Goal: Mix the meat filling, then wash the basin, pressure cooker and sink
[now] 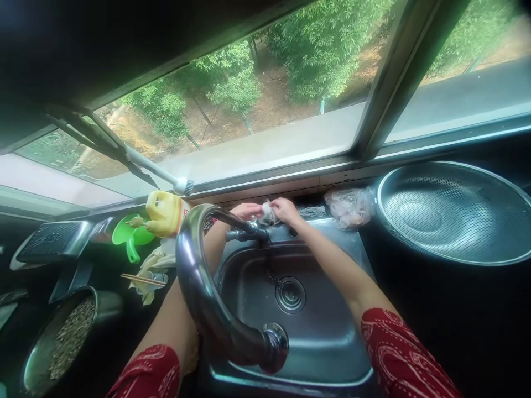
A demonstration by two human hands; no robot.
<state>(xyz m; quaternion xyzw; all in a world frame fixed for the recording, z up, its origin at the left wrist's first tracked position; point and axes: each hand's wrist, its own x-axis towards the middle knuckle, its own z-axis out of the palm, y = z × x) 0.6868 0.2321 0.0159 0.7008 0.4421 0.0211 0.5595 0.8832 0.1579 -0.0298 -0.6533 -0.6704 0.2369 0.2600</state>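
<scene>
Both my arms reach across a steel sink [315,337] to its far rim. My left hand [245,210] and my right hand [284,209] meet there, and both pinch a small pale, whitish lump [266,213] between the fingertips. The lump hangs just above a small dark tap fitting [249,234] at the back of the sink. A curved chrome faucet neck [203,298] arches close to the camera and hides part of my left forearm. What the lump is made of I cannot tell.
A crumpled clear plastic bag [350,206] lies on the sill right of my hands. A large perforated steel basin [452,213] sits at right. At left stand a yellow bottle [164,213], a green funnel [130,237], chopsticks [143,279] and a pot of grains [70,340].
</scene>
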